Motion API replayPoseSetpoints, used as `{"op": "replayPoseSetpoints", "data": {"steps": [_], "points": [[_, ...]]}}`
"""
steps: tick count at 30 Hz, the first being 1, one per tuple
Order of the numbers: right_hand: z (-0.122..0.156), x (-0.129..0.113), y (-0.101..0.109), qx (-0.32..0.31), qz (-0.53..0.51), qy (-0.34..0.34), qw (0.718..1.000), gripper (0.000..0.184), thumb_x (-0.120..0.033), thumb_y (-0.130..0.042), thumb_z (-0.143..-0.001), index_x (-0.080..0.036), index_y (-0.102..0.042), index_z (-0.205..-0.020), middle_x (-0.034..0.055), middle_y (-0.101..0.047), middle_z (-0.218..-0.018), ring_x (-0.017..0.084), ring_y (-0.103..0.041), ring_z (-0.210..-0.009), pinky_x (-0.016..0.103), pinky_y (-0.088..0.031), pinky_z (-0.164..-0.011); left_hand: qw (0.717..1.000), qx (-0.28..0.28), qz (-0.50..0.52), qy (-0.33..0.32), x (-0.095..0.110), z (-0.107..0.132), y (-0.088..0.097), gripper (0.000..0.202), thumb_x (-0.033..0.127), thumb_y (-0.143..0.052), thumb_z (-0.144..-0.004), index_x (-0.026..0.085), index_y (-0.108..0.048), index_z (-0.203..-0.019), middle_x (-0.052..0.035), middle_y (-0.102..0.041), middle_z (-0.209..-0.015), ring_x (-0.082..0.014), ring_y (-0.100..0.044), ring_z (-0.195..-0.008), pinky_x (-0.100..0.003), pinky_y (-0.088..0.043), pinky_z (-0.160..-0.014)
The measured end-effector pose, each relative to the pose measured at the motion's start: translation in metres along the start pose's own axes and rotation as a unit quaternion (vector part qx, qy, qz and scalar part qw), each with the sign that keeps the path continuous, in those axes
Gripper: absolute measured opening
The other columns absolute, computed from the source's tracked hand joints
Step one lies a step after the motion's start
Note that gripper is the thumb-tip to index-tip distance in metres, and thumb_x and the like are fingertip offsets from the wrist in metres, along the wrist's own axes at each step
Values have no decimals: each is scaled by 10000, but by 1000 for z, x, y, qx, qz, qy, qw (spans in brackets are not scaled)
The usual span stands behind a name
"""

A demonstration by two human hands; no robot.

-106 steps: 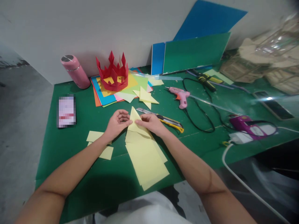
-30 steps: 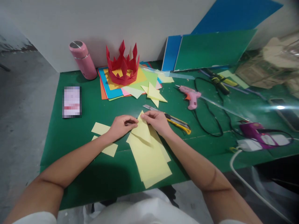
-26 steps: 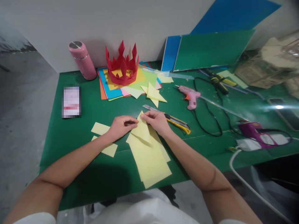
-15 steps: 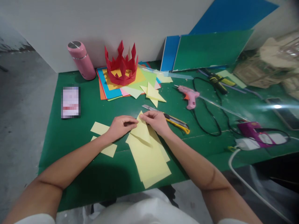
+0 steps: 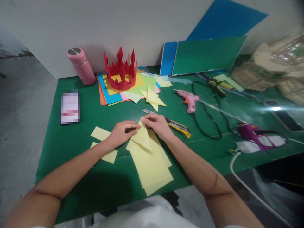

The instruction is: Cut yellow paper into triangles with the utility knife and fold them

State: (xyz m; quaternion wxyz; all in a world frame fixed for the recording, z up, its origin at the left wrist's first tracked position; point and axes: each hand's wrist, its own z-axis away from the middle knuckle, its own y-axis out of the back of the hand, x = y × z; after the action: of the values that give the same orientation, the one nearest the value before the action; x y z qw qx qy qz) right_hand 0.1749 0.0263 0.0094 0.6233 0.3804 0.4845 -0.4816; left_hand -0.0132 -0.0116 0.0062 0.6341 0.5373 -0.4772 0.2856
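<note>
Between my two hands is a folded piece of pale yellow paper (image 5: 143, 139), its pointed tip facing away from me. My left hand (image 5: 122, 133) pinches its left edge with thumb and fingers. My right hand (image 5: 157, 125) grips it close to the tip. Beneath it lie several flat yellow paper sheets (image 5: 152, 172), partly covered. A yellow utility knife (image 5: 177, 125) with its blade out rests just beyond my right hand. Small yellow paper pieces (image 5: 100, 133) lie by my left wrist, one partly under the forearm.
Behind stands a red paper crown (image 5: 122, 79) on coloured sheets (image 5: 111, 97), with folded yellow paper (image 5: 153, 98) in front. A pink bottle (image 5: 83, 68) and a blurred-out rectangular item (image 5: 70, 107) are left. Rightward lie a pink glue gun (image 5: 188, 99), cables and a purple plug adapter (image 5: 253, 133).
The view has shifted slightly, so everything sits a little lower and further left. Both hands keep their hold on the folded paper, with barely any finger movement.
</note>
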Motion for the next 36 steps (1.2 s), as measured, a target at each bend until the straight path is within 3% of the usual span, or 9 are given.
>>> {"op": "replayPoseSetpoints", "data": {"steps": [9, 17, 30, 33, 36], "points": [[-1, -1, -2, 1, -22, -3, 1000, 378, -495, -830, -531, -174, -680, -662, -17, -604, -574, 81, -462, -497, 257, -427, -524, 1000, -21, -3, -14, 0, 0, 1, 251, 181, -606, -795, 252, -738, -997, -57, -690, -1126, -193, -658, -958, -304, -543, -805], [-1, -4, -2, -3, -48, -4, 999, 346, -465, -829, -529, -182, -686, -669, -26, -591, -559, 79, -452, -484, 245, -405, -499, 998, -57, 16, -6, 4, 1, 2, 298, 149, -574, -797, 238, -726, -1037, -75, -651, -1171, -139, -622, -780, -269, -521, -711], [-1, 1, -3, -13, 3, 18, 1000, 337, -492, -724, -666, -173, -617, -687, -46, -516, -560, 73, -413, -509, 227, -344, -508, 991, -79, 106, 32, 4, 0, 0, 321, 212, -626, -777, 200, -703, -1089, -98, -622, -1156, -87, -549, -655, -245, -510, -636], [-1, 0, -2, -14, 21, 26, 999, 382, -543, -707, -681, -173, -618, -720, -49, -506, -556, 75, -408, -509, 226, -340, -503, 990, -62, 119, 46, 2, -1, 0, 337, 220, -640, -768, 180, -693, -1098, -97, -619, -1143, -88, -558, -678, -253, -523, -673], [0, -1, -1, -32, 32, 22, 999, 425, -589, -693, -687, -174, -623, -743, -51, -496, -538, 78, -406, -501, 228, -342, -497, 989, -5, 134, 59, -3, -3, 1, 351, 247, -668, -759, 167, -687, -1101, -90, -635, -1099, -106, -578, -738, -267, -535, -729]]}}
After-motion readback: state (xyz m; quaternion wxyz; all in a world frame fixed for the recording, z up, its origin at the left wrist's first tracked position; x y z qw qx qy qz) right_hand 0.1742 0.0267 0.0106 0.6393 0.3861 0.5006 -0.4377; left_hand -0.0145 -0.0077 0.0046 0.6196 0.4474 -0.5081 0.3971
